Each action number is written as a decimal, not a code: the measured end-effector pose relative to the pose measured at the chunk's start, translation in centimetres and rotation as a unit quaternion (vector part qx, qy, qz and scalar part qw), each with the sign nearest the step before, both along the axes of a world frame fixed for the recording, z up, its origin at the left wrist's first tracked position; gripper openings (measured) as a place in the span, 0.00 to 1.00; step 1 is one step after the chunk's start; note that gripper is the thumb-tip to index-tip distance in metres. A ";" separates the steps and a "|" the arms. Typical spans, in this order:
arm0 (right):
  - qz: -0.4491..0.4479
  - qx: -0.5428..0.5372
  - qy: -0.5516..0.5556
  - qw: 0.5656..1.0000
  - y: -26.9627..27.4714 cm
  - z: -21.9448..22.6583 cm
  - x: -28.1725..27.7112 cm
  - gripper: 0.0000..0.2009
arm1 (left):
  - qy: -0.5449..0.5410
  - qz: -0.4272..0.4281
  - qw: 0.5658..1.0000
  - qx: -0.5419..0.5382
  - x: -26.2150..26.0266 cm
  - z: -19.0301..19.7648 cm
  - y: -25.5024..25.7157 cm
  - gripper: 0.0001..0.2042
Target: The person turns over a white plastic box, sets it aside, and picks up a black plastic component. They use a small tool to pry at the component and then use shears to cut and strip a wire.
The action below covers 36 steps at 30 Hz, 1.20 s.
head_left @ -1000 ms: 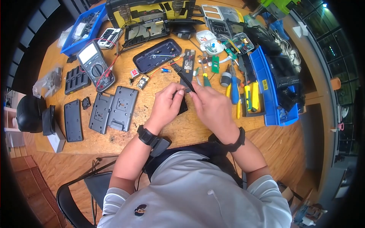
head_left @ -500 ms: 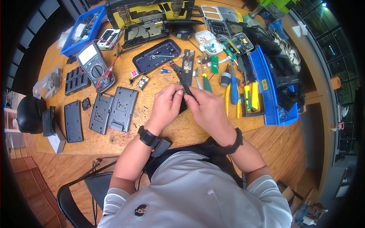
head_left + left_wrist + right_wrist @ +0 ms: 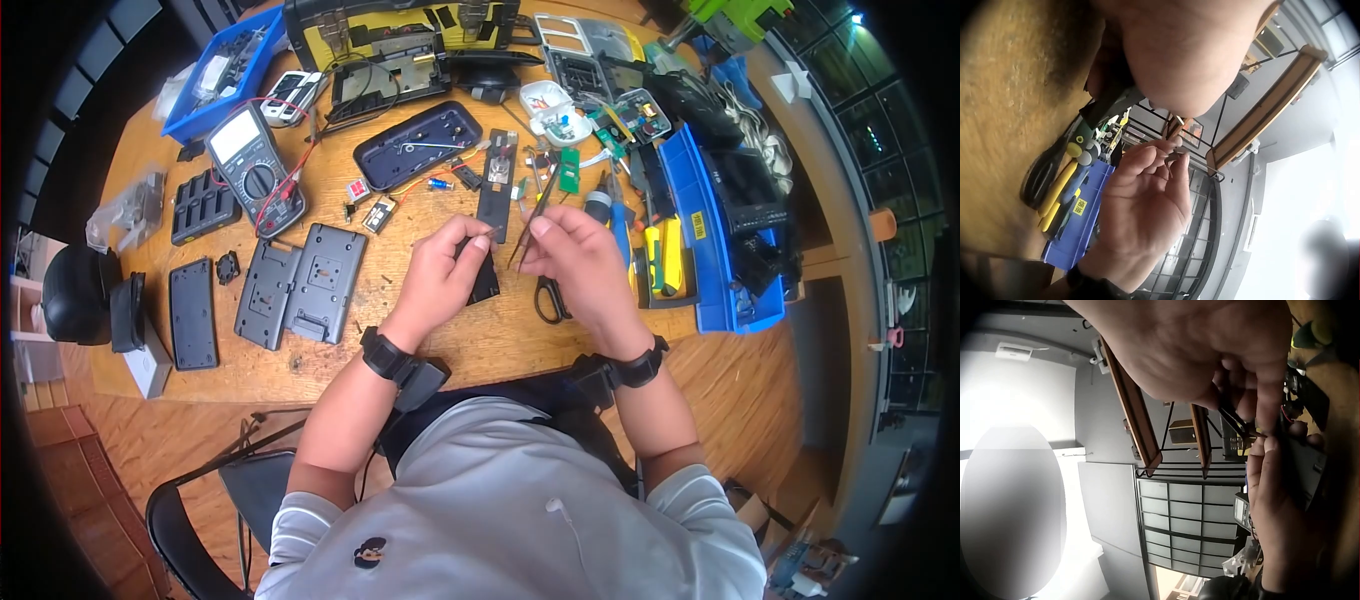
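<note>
My left hand (image 3: 432, 272) grips a flat black panel (image 3: 485, 282) close over the table, its thumb and index finger meeting at the panel's upper end. In the right wrist view the panel (image 3: 1304, 472) shows its smooth dark face beside the left thumb. Just to the right, my right hand (image 3: 585, 262) pinches slim black tweezers (image 3: 531, 222) between thumb and fingers, apart from the panel in the head view. Black-handled scissors (image 3: 549, 300) lie under the right hand, blades hidden. A dark strip (image 3: 496, 190) lies beyond the left fingertips.
A multimeter (image 3: 258, 178) with red leads and a grey two-part plate (image 3: 325, 272) lie at left. A dark tray-like cover (image 3: 418, 143) lies ahead. On the right are a yellow cutter (image 3: 672, 268), a blue handle (image 3: 618, 230) and a blue bin (image 3: 705, 258).
My right hand has drawn back to the right from the left hand, and the tweezers have turned with it. The scissors' handle has come into sight. The left hand stays nearly still.
</note>
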State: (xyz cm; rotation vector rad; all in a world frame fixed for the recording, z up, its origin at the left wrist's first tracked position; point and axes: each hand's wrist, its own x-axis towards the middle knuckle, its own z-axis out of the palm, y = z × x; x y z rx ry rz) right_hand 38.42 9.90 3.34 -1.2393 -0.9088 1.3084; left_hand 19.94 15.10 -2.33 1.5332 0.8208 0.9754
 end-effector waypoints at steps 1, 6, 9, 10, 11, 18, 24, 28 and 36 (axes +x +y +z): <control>0.026 -0.001 0.045 0.999 0.1 -0.3 0.1 0.12 | 0.000 0.000 1.000 0.000 0.0 0.0 0.0 0.06; 0.040 -0.036 0.105 0.993 0.3 -0.2 -0.6 0.11 | 0.033 0.001 0.999 0.041 -0.1 0.4 0.0 0.05; 0.042 -0.045 0.121 0.991 0.6 -0.5 -0.1 0.10 | 0.044 0.001 0.997 0.058 -0.1 0.4 0.0 0.05; 0.049 -0.049 0.133 0.989 0.8 -0.6 0.1 0.09 | 0.045 0.001 0.997 0.058 -0.1 0.4 0.0 0.05; 0.048 -0.049 0.134 0.989 0.9 -0.6 0.2 0.09 | 0.045 0.001 0.997 0.058 -0.1 0.4 0.0 0.06; 0.061 -0.091 0.134 0.985 1.2 -0.5 0.1 0.07 | 0.023 -0.023 0.997 0.069 0.0 0.1 0.1 0.05; 0.085 -0.145 0.102 0.980 0.7 0.8 -0.3 0.11 | 0.043 -0.011 0.996 0.076 0.0 0.3 0.0 0.05; 0.121 -0.129 0.135 0.975 0.8 0.0 0.2 0.11 | 0.027 -0.015 0.997 0.069 0.1 0.2 0.0 0.05; 0.120 -0.088 0.095 0.984 0.0 -0.5 -1.3 0.16 | -0.003 -0.039 0.999 -0.023 -0.2 -0.3 0.0 0.05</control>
